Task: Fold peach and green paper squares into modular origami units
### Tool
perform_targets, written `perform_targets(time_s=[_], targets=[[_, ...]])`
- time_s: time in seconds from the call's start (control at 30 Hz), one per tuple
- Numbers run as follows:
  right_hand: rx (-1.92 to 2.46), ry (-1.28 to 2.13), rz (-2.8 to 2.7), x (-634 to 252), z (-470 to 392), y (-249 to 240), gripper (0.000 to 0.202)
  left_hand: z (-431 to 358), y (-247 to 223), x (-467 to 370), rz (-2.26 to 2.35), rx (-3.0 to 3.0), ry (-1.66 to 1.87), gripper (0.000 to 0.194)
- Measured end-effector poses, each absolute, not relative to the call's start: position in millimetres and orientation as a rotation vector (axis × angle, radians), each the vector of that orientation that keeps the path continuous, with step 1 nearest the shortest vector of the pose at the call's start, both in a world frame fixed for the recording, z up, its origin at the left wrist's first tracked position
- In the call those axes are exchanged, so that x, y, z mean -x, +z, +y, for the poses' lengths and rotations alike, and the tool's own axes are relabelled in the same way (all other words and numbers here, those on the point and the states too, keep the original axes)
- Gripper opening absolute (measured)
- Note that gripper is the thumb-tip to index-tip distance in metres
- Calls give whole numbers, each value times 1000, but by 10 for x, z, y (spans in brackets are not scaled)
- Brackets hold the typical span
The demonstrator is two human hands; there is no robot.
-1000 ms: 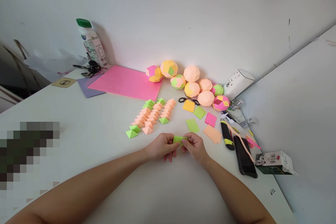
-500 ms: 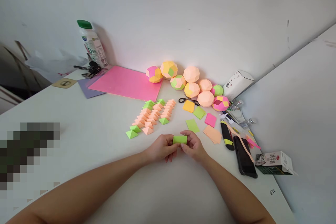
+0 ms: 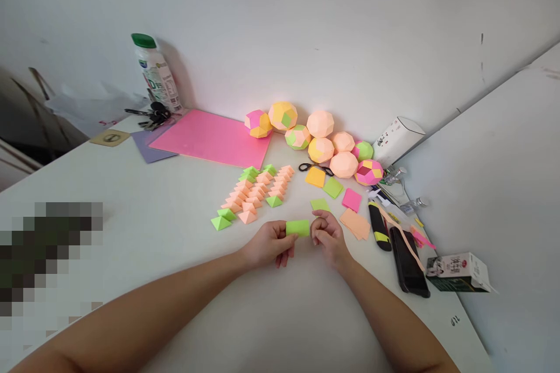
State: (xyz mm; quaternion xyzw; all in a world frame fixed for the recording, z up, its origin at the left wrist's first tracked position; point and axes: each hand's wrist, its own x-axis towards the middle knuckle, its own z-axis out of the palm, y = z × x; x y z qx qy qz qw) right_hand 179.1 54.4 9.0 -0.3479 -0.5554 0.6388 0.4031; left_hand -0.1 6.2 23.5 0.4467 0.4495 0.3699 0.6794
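A folded green paper piece (image 3: 297,228) is pinched between the thumb and fingers of my left hand (image 3: 273,242). It is held upright above the table. My right hand (image 3: 330,238) is just off the paper's right edge, its fingers curled and the thumb close to the index finger; I see nothing in it. Beyond my hands stand rows of small folded paper units (image 3: 258,189), peach and green. A sheet of green paper (image 3: 320,204) lies behind my right hand, partly covered by it. Peach paper sheets (image 3: 355,224) lie to its right.
Faceted paper balls (image 3: 321,123) cluster by the wall. Near them are scissors (image 3: 315,168) and orange, green and pink paper stacks (image 3: 351,200). On the right lie a utility knife (image 3: 380,225), a phone (image 3: 409,261) and a milk carton (image 3: 458,272). A large pink sheet (image 3: 210,137) and a bottle (image 3: 157,73) are back left.
My right hand has let go of the green paper and moved slightly right, its fingers curling. The left hand still holds the paper, more of which now shows.
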Motion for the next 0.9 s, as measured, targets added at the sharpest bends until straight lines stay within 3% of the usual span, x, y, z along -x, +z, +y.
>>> perform_targets(time_s=[0.2, 0.57, 0.9], targets=[[862, 1742, -1574, -1786, 506, 84, 41, 51, 281, -9, 1034, -1053, 802, 22], [1000, 1664, -1396, -1762, 527, 128, 34, 45, 213, -12, 1007, -961, 899, 17], [1012, 1605, -1564, -1757, 497, 123, 18, 66, 219, 2, 910, -858, 1027, 30]])
